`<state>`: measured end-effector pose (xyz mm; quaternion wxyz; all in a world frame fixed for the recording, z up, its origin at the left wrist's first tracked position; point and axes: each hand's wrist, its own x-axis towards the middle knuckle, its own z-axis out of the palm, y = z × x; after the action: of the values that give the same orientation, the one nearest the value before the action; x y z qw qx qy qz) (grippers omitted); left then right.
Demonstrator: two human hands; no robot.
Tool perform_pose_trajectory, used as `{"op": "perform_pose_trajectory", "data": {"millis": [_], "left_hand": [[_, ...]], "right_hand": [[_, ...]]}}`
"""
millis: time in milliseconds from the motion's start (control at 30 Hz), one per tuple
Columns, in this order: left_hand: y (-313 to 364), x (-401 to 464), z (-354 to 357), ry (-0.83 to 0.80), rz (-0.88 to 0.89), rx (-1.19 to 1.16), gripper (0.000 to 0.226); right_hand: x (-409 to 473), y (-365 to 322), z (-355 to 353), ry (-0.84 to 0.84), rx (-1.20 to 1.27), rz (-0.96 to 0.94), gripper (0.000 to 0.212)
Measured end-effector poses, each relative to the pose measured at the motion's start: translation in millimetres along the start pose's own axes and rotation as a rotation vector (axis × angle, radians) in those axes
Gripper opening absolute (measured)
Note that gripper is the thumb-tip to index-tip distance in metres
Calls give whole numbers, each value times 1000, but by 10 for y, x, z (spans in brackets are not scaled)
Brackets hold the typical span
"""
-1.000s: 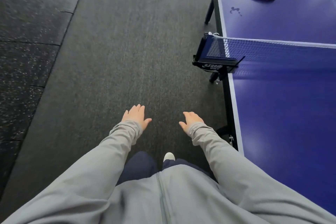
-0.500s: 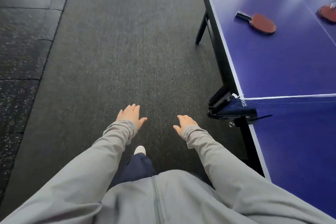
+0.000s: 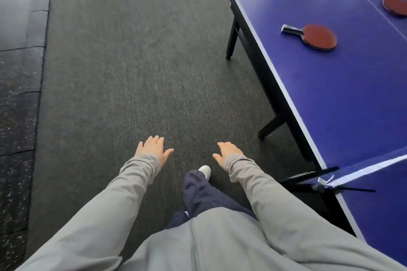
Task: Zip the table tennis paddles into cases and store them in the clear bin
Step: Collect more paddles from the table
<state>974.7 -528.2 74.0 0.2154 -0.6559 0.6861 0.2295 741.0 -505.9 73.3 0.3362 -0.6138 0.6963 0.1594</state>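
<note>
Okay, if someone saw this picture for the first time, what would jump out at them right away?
Probably the blue table tennis table filling the right side, with three red paddles on it: the nearest paddle lies close to the table's left edge, and two more sit farther back. Next, the person's left hand and right hand, both open and empty, held out low over the dark carpet.

Person wears a light grey zip-up jacket, zipper running down the middle, long sleeves bunched at both wrists. Dark navy trousers, loose and creased. One white shoe toe shows below the trouser hem.
</note>
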Motion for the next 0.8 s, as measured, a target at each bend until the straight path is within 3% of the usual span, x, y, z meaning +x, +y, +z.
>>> {"op": "perform_pose_trajectory", "data": {"millis": [200,333,800], "left_hand": [[428,873,-665,-80,137,108,68],[935,1371,-1130,-48,270,161,67],[3385,2703,-2244,9,977,385,61]], "right_hand": [[666,160,-570,34,92,74,52],[897,442,-970,105,128,143,51],[1237,1625,-1938,379,485,646,45]]}}
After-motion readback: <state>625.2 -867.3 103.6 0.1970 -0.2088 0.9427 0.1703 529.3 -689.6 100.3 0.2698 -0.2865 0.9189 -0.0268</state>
